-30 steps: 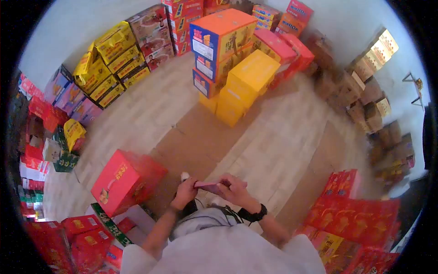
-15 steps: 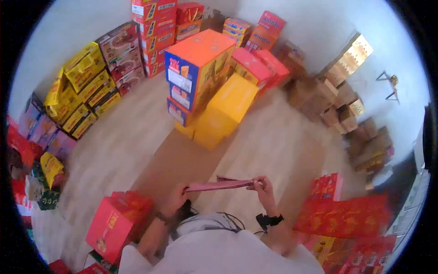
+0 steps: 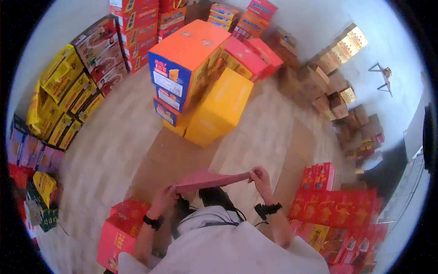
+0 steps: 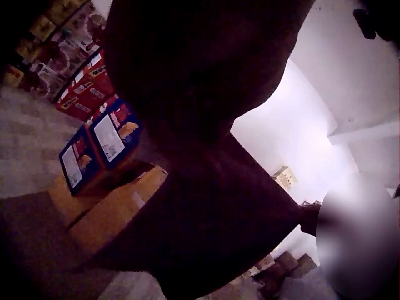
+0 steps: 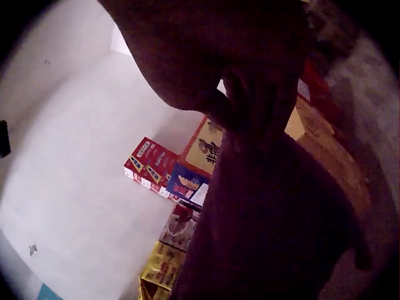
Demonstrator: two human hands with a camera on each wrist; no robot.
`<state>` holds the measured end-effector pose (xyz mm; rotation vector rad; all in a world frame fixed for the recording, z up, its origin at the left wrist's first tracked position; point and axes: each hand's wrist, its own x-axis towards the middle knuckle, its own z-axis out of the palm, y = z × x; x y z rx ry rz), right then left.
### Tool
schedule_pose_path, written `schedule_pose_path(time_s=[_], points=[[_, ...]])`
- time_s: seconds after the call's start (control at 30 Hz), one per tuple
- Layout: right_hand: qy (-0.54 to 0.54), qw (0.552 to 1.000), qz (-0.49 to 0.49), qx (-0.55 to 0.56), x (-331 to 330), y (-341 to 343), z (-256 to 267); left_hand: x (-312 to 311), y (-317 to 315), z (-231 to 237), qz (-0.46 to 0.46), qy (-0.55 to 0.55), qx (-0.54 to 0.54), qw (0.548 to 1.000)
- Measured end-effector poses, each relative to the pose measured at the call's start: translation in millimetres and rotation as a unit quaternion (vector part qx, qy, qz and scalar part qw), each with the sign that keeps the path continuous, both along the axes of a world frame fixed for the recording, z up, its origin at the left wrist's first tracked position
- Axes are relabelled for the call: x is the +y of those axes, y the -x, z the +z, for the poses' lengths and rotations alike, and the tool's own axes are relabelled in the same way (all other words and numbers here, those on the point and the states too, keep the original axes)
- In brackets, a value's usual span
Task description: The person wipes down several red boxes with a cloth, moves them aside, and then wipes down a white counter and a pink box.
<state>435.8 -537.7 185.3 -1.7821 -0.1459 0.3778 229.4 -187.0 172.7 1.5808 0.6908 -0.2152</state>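
Note:
A pink cloth-like piece (image 3: 212, 181) is stretched between the two hands in front of the body in the head view. The left hand (image 3: 164, 198) grips its left end, and the right hand (image 3: 261, 179) pinches the other end between thumb and fingers, a little higher. In the left wrist view the dark left hand (image 4: 200, 81) covers the top of the same piece (image 4: 212, 219), which hangs below it. Dark fingers of the right hand (image 5: 244, 94) pinch the piece (image 5: 269, 212) in the right wrist view. Its folds are too dark to make out.
Orange and blue boxes (image 3: 189, 45) and a yellow box (image 3: 221, 107) stand ahead on the floor. Red boxes sit close by at lower left (image 3: 116, 237) and lower right (image 3: 335, 208). Yellow packs (image 3: 64, 86) line the left wall; brown cartons (image 3: 319, 86) stand at right.
The hands have moved apart from close together, and the pink piece, first bunched, is now spread between them. The head view has shifted, so the stacks ahead appear further left.

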Motion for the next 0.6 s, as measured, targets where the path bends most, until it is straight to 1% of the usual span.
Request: schedule_pose_path(time_s=[0.03, 0.07, 0.1, 0.13, 0.17, 0.2, 0.23, 0.27, 0.3, 0.33, 0.37, 0.4, 0.43, 0.47, 0.5, 0.53, 0.57, 0.6], points=[[0.001, 1.0, -0.004, -0.002, 4, -14, 3, 0, -15, 13, 0.038, 0.031, 0.018, 0.999], [0.007, 1.0, -0.007, -0.018, 8, -29, 6, 6, -29, -3, 0.035, 0.031, 0.017, 0.999], [0.013, 0.999, -0.008, -0.032, 12, -42, 9, 13, -44, -31, 0.01, 0.031, -0.036, 0.999], [0.01, 0.999, -0.007, -0.034, 12, -65, -1, 21, -63, -33, -0.013, 0.026, -0.091, 0.995], [0.065, 0.99, -0.017, -0.123, 11, -95, -17, 24, -84, -31, -0.01, 0.02, -0.095, 0.995], [0.12, 0.971, -0.03, -0.206, 10, -118, -28, 24, -109, -9, -0.017, -0.024, -0.106, 0.994], [0.139, 0.966, -0.062, -0.21, 14, -142, -27, 28, -136, 6, -0.024, -0.068, -0.116, 0.991], [0.158, 0.959, -0.093, -0.214, 23, -174, -20, 33, -168, -5, -0.006, -0.099, -0.168, 0.981], [0.145, 0.951, -0.114, -0.249, 36, -202, 1, 42, -201, -16, 0.01, -0.132, -0.217, 0.967], [0.131, 0.942, -0.136, -0.277, 49, -226, 33, 44, -232, 28, 0.033, -0.132, -0.195, 0.971], [0.131, 0.943, -0.123, -0.281, 54, -259, 65, 40, -260, 83, 0.055, -0.133, -0.17, 0.975], [0.054, 0.946, -0.124, -0.296, 58, -288, 89, 44, -282, 115, 0.059, -0.148, -0.212, 0.964], [-0.024, 0.94, -0.129, -0.314, 61, -316, 115, 45, -306, 138, 0.059, -0.161, -0.259, 0.95], [-0.05, 0.926, -0.14, -0.348, 64, -336, 144, 45, -328, 152, 0.051, -0.169, -0.261, 0.949], [-0.072, 0.909, -0.152, -0.381, 64, -353, 168, 44, -349, 161, 0.078, -0.179, -0.362, 0.912], [-0.072, 0.91, -0.162, -0.376, 61, -373, 185, 39, -367, 170, 0.102, -0.181, -0.456, 0.865], [-0.136, 0.901, -0.152, -0.384, 57, -391, 196, 30, -380, 186, 0.092, -0.181, -0.45, 0.869], [-0.2, 0.887, -0.143, -0.39, 52, -403, 197, 21, -388, 206, 0.079, -0.233, -0.449, 0.859]])
